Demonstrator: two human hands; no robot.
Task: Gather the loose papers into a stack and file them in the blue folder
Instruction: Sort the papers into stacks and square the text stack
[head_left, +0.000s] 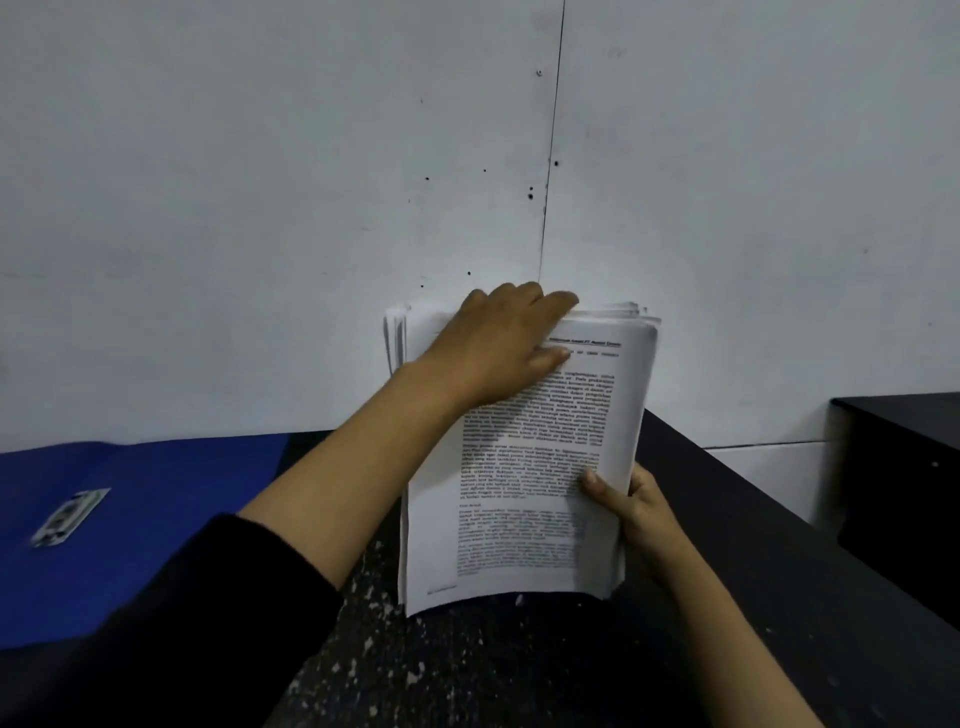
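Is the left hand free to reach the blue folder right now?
Probably not yet: the left hand is pressed on top of the paper stack, though the blue folder lies open and unobstructed on that side.

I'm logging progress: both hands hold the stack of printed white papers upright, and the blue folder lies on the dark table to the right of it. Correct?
Not quite. The head view shows the blue folder lying left of the stack of printed white papers, not right. The rest holds: left hand and right hand hold the stack upright over the dark table.

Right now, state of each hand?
Left hand: fingers curled over the top edge of the white printed paper stack.
Right hand: closed, gripping that stack's lower right edge.
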